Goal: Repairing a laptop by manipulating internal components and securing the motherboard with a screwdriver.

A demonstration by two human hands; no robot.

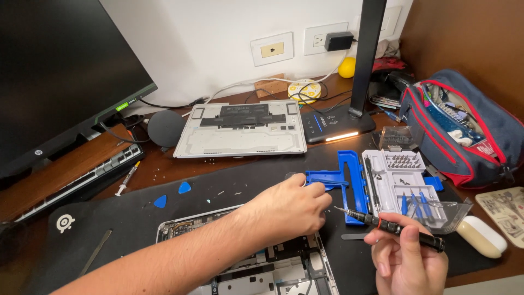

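Screwdriver (396,228) in right hand (406,257), grip closed | left hand (289,210) pinched at its tip, contents unclear

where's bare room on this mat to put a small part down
Bare black mat lies between the removed laptop cover and the open laptop, right of the blue picks. More sits at the left by the metal strip. It is crowded on the right around the bit case and both hands.

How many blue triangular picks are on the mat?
2: one blue pick near the mat's back edge, another blue pick just left and nearer. The left hand may hide others.
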